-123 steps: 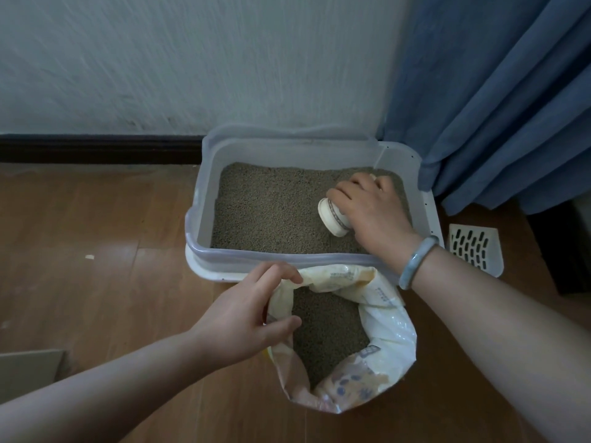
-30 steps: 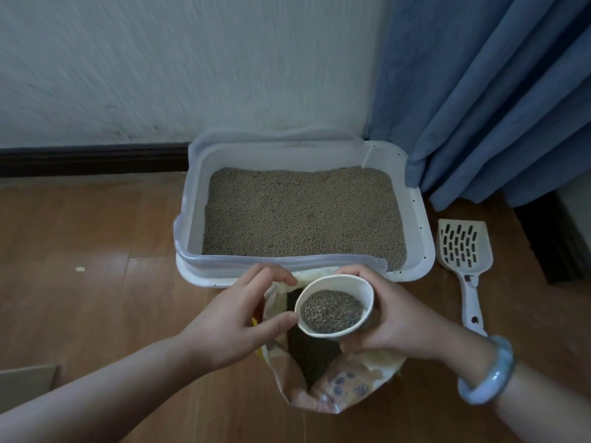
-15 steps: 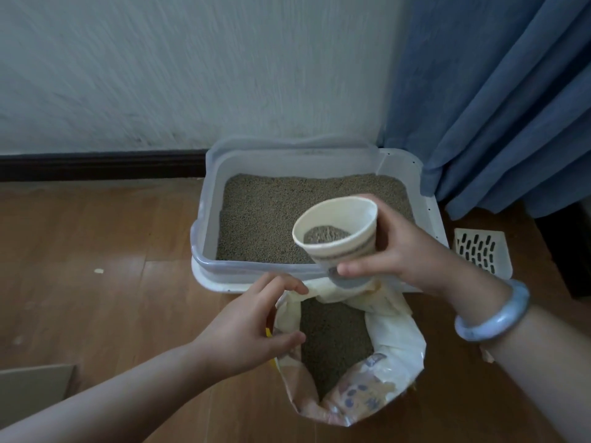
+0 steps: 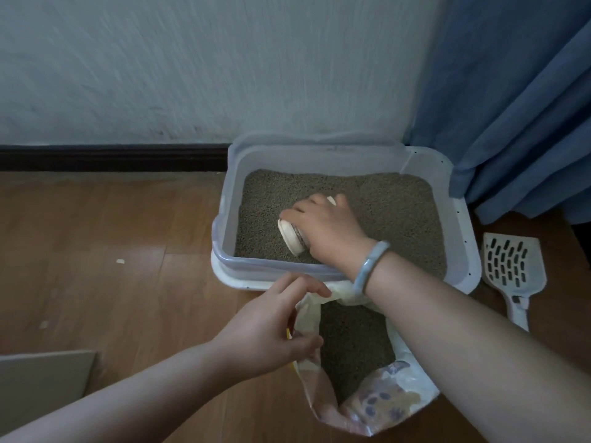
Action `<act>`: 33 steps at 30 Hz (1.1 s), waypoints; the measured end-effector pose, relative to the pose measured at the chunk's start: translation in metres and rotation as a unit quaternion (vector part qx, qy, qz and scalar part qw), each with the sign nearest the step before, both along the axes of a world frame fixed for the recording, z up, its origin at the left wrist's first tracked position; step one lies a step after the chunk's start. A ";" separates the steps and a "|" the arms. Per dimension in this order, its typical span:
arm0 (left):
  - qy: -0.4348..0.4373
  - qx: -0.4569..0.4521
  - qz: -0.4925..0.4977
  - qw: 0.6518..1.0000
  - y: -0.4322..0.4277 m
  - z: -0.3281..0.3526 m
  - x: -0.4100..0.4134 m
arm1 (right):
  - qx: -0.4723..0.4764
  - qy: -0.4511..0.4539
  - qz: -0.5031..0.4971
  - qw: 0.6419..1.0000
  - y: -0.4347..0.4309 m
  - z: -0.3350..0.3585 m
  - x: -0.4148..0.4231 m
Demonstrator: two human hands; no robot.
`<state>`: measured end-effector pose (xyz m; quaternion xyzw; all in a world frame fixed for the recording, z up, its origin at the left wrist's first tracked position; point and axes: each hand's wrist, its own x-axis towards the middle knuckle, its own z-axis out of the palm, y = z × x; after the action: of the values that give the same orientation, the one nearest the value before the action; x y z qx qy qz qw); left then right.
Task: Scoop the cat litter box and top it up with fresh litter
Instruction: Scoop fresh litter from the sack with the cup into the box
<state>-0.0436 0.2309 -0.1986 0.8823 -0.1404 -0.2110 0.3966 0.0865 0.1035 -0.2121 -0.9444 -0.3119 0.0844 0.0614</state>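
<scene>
A pale, roughly plastered wall (image 4: 192,75) fills the top of the view, with a dark baseboard (image 4: 112,158) along its foot. Heavy blue curtain (image 4: 511,107) folds hang on the right. Below lies a smooth brown wood-plank floor (image 4: 96,235).

The litter box (image 4: 460,219) stands against the wall. It is a rounded rectangle of translucent white plastic and holds an even bed of fine grey-brown litter (image 4: 383,212). Just in front of it stands the litter bag (image 4: 383,407), crinkled glossy plastic printed with paw marks, its mouth open on more granules. A flat grey cardboard sheet (image 4: 41,385) shows at the lower left. The scoop (image 4: 511,266), white plastic with slotted holes, lies on the floor right of the box.

The left hand (image 4: 265,334) pinches the bag's left edge between thumb and fingers. The right hand (image 4: 326,228) is inside the box with its fingers curled round a small cream paper cup (image 4: 289,235). The cup is tipped over above the litter, its round base toward the near left and its mouth hidden. A smooth pale-blue bangle (image 4: 371,266) circles that wrist.

Half a second ago the cup was held above the box's near rim, mouth toward the camera, with litter inside. It has since gone forward into the box and turned over. The left hand keeps the same pinch on the bag.
</scene>
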 end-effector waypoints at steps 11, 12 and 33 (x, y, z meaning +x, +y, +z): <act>0.007 -0.013 0.002 1.000 0.001 -0.003 0.001 | 0.082 -0.148 -0.090 0.981 -0.015 0.006 0.008; 0.006 -0.014 0.004 1.000 0.001 -0.004 0.001 | 0.087 -0.158 -0.089 0.980 -0.021 0.005 0.007; -0.002 -0.033 0.028 0.999 -0.004 -0.012 0.005 | 0.068 -0.097 -0.118 0.986 -0.110 0.002 -0.017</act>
<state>-0.0385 0.2268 -0.2105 0.8726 -0.1233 -0.1938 0.4309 0.0697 -0.0069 -0.2104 -0.9720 -0.2073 -0.0365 0.1042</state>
